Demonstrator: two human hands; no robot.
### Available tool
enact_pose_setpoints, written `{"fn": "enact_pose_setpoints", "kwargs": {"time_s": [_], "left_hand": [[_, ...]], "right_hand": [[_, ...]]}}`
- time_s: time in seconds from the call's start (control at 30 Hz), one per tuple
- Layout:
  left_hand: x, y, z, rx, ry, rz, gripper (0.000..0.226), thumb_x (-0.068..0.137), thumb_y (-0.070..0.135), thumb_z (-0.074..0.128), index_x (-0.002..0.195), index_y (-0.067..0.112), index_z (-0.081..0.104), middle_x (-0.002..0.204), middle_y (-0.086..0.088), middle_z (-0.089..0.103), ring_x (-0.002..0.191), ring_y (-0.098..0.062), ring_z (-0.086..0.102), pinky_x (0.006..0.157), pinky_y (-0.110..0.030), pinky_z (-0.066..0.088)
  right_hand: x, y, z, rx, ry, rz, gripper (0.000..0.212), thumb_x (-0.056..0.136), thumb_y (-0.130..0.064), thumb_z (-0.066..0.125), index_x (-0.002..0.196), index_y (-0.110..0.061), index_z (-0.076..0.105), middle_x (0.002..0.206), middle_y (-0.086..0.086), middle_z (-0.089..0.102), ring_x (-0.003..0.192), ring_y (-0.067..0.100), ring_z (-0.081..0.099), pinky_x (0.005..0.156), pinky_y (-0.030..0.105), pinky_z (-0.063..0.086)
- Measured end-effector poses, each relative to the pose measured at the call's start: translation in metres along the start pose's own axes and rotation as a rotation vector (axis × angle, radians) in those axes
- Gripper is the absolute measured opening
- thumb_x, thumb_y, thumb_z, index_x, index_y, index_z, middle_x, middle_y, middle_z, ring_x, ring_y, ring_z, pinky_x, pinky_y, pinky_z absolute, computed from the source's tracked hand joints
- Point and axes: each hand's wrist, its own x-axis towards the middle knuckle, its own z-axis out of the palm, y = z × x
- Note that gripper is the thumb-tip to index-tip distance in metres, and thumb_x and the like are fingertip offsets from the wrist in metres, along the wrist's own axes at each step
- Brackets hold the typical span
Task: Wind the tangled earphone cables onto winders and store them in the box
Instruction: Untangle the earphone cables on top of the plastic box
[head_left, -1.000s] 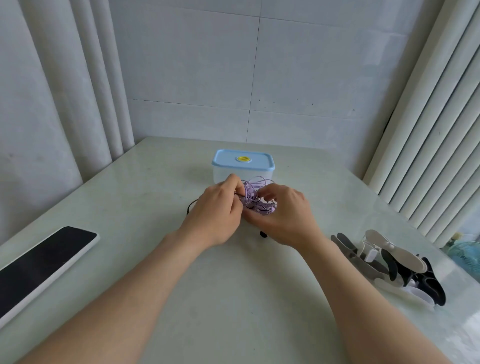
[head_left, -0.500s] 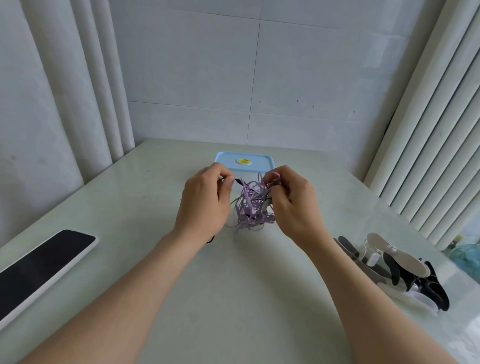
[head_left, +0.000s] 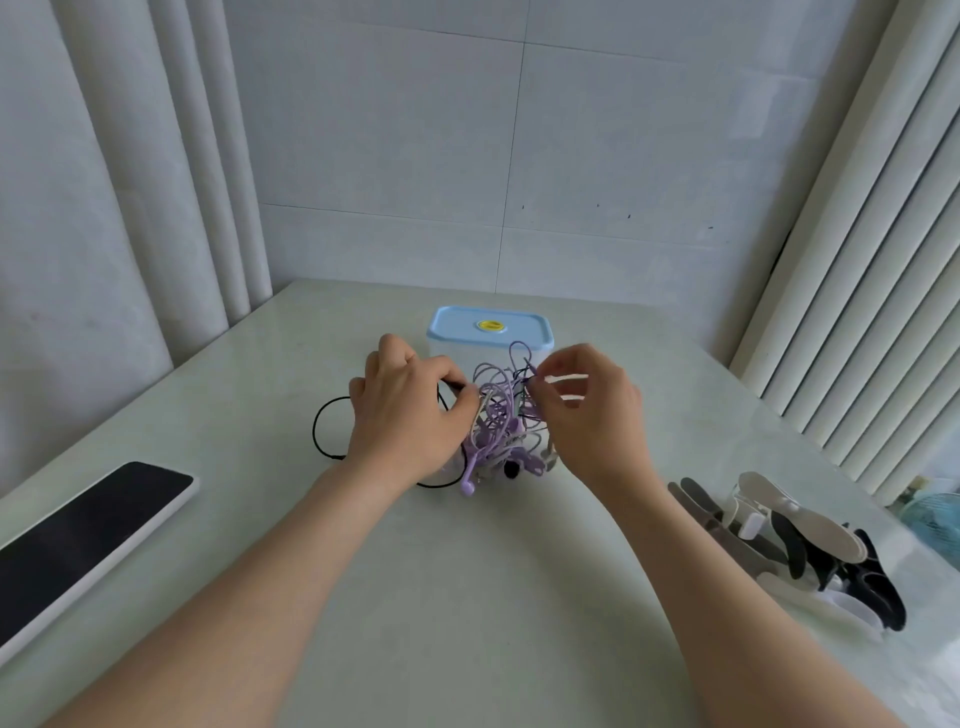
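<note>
Storage box: clear body, pale blue lid, closed, with a yellow round label at the lid's centre; stands on the pale table towards its far side. Earphone cables: a tangled bunch, mostly purple with some pale and dark strands, lifted upright directly in front of the box and partly covering its front wall; the lower ends, including a purple earbud and a black tip, hang at or just above the table surface, contact not discernible. Black cable: one loop lying on the table to the left of the box and in front of it, running under the left hand into the bunch. Left hand: in front of the box's left corner, fingers curled, thumb and forefinger pinching strands at the left edge of the bunch. Right hand: in front of the box's right corner, thumb and forefinger pinching a single purple strand near the top of the bunch, other fingers loosely bent. Winders: a loose pile of flat white, grey and black pieces, well right of the box and nearer the viewer, none carrying cable. Dark-screened device with white edge: flat on the table, well left of the box and nearer the viewer.
</note>
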Motion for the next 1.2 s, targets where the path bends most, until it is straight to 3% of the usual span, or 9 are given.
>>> {"fn": "enact_pose_setpoints", "kwargs": {"time_s": [0.1,0.3,0.43,0.57,0.67,0.77,1.0,1.1,1.2], "left_hand": [[0.000,-0.003,0.002,0.038,-0.019,-0.005,0.018,0.091,0.050,0.071,0.090,0.032,0.073,0.100,0.002,0.036,0.105,-0.026,0.046,0.087,-0.036,0.031],[0.000,-0.005,0.003,0.031,0.031,-0.005,0.019,0.096,0.042,0.067,0.090,0.026,0.074,0.099,0.000,0.050,0.096,-0.029,0.058,0.089,-0.041,0.041],[0.000,-0.004,0.003,0.093,0.073,-0.057,0.019,0.098,0.039,0.063,0.090,0.027,0.074,0.093,0.001,0.057,0.097,-0.033,0.057,0.087,-0.042,0.039],[-0.001,-0.004,-0.001,0.168,0.055,-0.087,0.017,0.097,0.029,0.060,0.107,0.029,0.074,0.105,0.000,0.067,0.105,-0.033,0.059,0.088,-0.041,0.038],[0.001,0.000,-0.002,0.009,0.101,0.032,0.042,0.089,0.005,0.053,0.125,0.020,0.069,0.120,-0.005,0.064,0.114,-0.033,0.057,0.097,-0.043,0.043],[0.001,0.014,-0.009,-0.243,0.212,0.242,0.035,0.089,0.007,0.049,0.110,0.015,0.075,0.111,0.001,0.070,0.107,-0.020,0.061,0.095,-0.027,0.043],[-0.004,0.013,-0.006,-0.160,-0.065,0.096,0.032,0.083,0.046,0.056,0.101,0.030,0.076,0.089,0.015,0.075,0.087,-0.016,0.068,0.092,-0.042,0.054],[0.001,0.006,-0.006,-0.196,-0.114,0.021,0.014,0.089,0.027,0.064,0.094,0.028,0.077,0.082,0.018,0.072,0.079,-0.010,0.067,0.086,-0.035,0.056],[0.000,-0.001,-0.002,-0.181,-0.145,0.030,0.020,0.092,0.005,0.061,0.099,0.023,0.068,0.089,0.015,0.072,0.083,-0.010,0.068,0.086,-0.035,0.056]], "right_hand": [[0.001,0.005,0.000,-0.086,-0.055,0.048,0.011,0.092,-0.024,0.077,0.102,-0.025,0.073,0.092,-0.012,0.073,0.086,0.003,0.068,0.068,0.007,0.045],[0.001,0.004,-0.005,0.079,-0.217,0.280,0.025,0.091,-0.015,0.065,0.111,-0.028,0.073,0.088,-0.005,0.078,0.074,0.013,0.070,0.061,0.025,0.050],[0.000,-0.001,-0.005,0.202,-0.273,0.281,0.011,0.098,-0.017,0.069,0.101,-0.022,0.078,0.082,0.005,0.079,0.063,0.012,0.058,0.054,0.023,0.041],[0.001,-0.005,-0.004,0.308,-0.229,0.201,0.012,0.103,-0.019,0.067,0.099,-0.014,0.077,0.071,-0.002,0.070,0.062,0.010,0.055,0.052,0.018,0.040],[-0.001,-0.008,-0.003,0.358,-0.229,0.142,0.012,0.104,-0.013,0.064,0.098,-0.014,0.074,0.070,-0.008,0.070,0.062,0.003,0.060,0.059,0.013,0.046],[-0.002,-0.010,-0.004,0.403,-0.237,0.109,0.011,0.102,-0.012,0.067,0.102,-0.015,0.077,0.078,-0.001,0.075,0.067,0.005,0.063,0.062,0.015,0.048],[-0.001,-0.009,-0.008,0.495,-0.250,0.173,0.022,0.098,0.004,0.064,0.111,-0.009,0.078,0.088,0.011,0.073,0.080,0.013,0.070,0.073,0.021,0.053],[0.001,-0.010,-0.010,0.542,-0.222,0.228,0.039,0.092,0.014,0.053,0.110,-0.009,0.078,0.095,0.010,0.075,0.081,0.017,0.071,0.076,0.033,0.052],[0.001,-0.012,-0.012,0.483,-0.179,0.238,0.041,0.089,0.012,0.054,0.109,-0.014,0.079,0.102,0.009,0.078,0.082,0.014,0.069,0.073,0.028,0.052]]}}
